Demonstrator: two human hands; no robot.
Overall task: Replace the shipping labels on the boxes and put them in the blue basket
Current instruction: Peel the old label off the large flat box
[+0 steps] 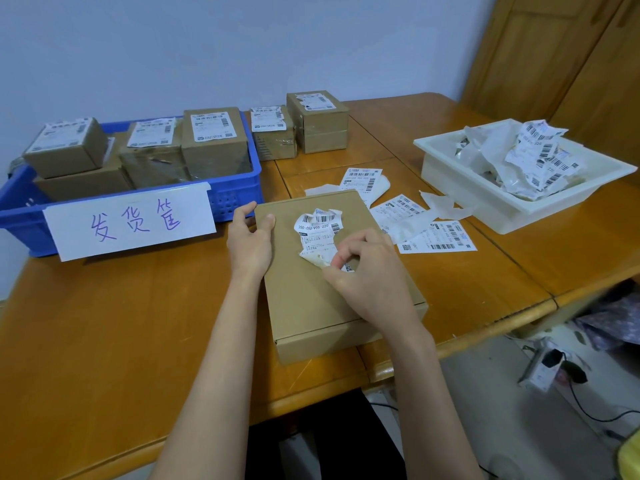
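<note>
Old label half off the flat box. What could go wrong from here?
1. The old label is already crumpled and ragged where the right hand pinches it; it may tear and leave scraps stuck to the flat box.
2. The box's near end overhangs the table edge; only the left hand steadies it, so a hard pull might shift it.
3. The fresh labels lie among loose backing paper and could get binned with it.

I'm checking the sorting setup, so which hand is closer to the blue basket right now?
Left. The left hand grips the flat box's far left corner, just right of the blue basket. The right hand is farther right, pinching the torn label.
</note>
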